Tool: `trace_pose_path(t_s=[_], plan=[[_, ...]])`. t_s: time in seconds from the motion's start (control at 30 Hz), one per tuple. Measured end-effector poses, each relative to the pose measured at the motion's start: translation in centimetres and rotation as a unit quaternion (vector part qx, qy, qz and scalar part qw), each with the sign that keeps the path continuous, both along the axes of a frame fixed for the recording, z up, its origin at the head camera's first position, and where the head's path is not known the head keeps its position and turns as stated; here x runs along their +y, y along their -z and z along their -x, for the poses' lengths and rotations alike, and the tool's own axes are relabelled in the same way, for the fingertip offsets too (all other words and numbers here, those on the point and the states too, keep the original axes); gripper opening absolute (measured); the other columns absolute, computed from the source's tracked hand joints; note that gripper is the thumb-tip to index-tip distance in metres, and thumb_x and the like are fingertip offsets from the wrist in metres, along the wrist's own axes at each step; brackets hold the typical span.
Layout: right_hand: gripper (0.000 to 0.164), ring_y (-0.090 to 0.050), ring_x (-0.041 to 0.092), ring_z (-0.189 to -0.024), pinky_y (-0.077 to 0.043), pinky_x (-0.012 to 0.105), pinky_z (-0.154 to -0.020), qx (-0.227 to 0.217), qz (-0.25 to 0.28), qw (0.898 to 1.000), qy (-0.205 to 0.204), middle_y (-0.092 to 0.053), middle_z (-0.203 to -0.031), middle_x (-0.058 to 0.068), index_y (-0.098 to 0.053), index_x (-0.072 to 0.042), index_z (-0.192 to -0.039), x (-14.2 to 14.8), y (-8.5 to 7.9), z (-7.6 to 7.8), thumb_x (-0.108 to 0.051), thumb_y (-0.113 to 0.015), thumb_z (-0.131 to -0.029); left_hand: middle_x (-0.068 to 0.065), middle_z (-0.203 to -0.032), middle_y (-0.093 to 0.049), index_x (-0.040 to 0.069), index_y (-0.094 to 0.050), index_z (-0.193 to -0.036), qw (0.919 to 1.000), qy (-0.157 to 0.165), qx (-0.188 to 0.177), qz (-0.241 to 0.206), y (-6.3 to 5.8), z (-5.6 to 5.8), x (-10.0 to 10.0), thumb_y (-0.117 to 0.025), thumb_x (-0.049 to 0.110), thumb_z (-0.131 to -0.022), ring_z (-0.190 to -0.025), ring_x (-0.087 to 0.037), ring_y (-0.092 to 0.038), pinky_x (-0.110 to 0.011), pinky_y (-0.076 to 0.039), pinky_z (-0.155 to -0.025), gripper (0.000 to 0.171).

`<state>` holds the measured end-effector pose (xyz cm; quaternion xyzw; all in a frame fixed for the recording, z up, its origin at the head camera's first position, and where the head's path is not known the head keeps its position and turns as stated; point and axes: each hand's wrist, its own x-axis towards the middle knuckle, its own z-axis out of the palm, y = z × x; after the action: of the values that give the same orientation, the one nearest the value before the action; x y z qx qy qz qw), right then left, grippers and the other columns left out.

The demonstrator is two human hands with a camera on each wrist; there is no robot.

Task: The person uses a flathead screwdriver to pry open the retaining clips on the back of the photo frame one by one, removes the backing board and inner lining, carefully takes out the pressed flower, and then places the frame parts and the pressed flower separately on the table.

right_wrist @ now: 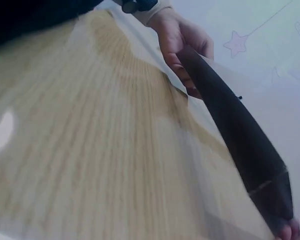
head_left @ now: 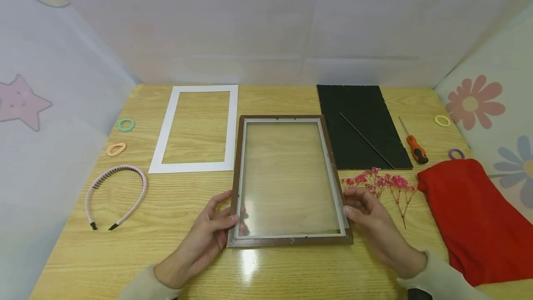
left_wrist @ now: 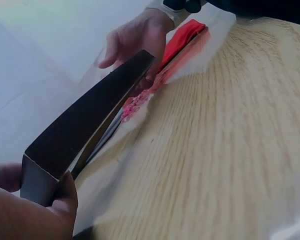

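Note:
A brown picture frame (head_left: 291,241) with a clear pane and pale inner lip is held between both hands. My left hand (head_left: 208,235) grips its left side near the lower corner, the thumb on the upper face. On the opposite side my right hand (head_left: 376,226) pinches the right edge. In the left wrist view the frame (left_wrist: 85,115) is tilted, with a gap between it and the table. The right wrist view shows the frame's dark outer side (right_wrist: 235,120) and right fingertips (right_wrist: 286,232) at its corner. Pink dried flowers (head_left: 381,182) lie beside the right hand.
Behind lie a white mat border (head_left: 191,167) and a black board (head_left: 354,105) carrying a thin rod (head_left: 366,140). A screwdriver (head_left: 414,147) and red cloth (head_left: 474,216) lie right; a headband (head_left: 143,184) lies left. Small hair ties, including a green one (head_left: 126,125), lie along both sides.

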<state>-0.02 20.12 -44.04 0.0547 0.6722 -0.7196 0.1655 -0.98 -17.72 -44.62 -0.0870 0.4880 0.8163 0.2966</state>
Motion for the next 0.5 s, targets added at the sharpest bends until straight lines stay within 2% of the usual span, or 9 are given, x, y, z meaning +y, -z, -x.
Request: trace_pose_path(t_s=[0.1,0.27,0.4,0.5], plan=[[0.036,-0.054,0.008,-0.108,-0.050,0.017,-0.089,0.037,-0.015,0.999,-0.018,-0.056,-0.120,-0.005,-0.049,-0.010,-0.134,0.0,-0.5,0.0,-0.005,-0.058,-0.100,-0.008,-0.124,-0.061,0.015,-0.013,-0.156,0.9997,0.011,0.010,0.019,-0.1,-0.1,0.0,-0.060,0.001,-0.096,-0.087,-0.015,-0.072,-0.029,-0.060,-0.091,0.078],[0.052,-0.064,0.009,-0.111,-0.056,0.018,-0.092,0.081,-0.019,0.992,-0.094,-0.063,-0.130,0.002,-0.038,-0.002,-0.150,0.5,-1.5,0.6,-0.003,-0.056,-0.101,-0.003,-0.120,-0.068,0.014,-0.014,-0.156,0.9954,0.037,0.043,0.077,-0.2,-0.3,-0.3,-0.062,0.007,-0.096,-0.088,-0.017,-0.075,-0.031,-0.059,-0.086,0.076],[0.059,-0.068,0.014,-0.114,-0.058,0.025,-0.096,0.077,0.063,0.984,-0.147,-0.060,-0.136,0.005,-0.024,-0.006,-0.158,0.6,-1.9,1.6,0.000,-0.046,-0.104,-0.005,-0.112,-0.074,0.010,-0.014,-0.156,0.9876,0.058,0.072,0.127,-0.1,-0.3,-0.6,-0.065,0.005,-0.093,-0.084,-0.019,-0.076,-0.032,-0.060,-0.083,0.081],[0.053,-0.069,0.013,-0.107,-0.060,0.026,-0.092,0.050,0.100,0.982,-0.151,-0.064,-0.124,0.000,-0.029,-0.011,-0.156,0.4,-1.7,2.3,-0.002,-0.042,-0.105,-0.010,-0.104,-0.075,0.001,-0.014,-0.157,0.9778,0.085,0.094,0.167,-0.2,-0.2,-0.8,-0.065,0.006,-0.093,-0.078,-0.018,-0.075,-0.031,-0.063,-0.076,0.082]])
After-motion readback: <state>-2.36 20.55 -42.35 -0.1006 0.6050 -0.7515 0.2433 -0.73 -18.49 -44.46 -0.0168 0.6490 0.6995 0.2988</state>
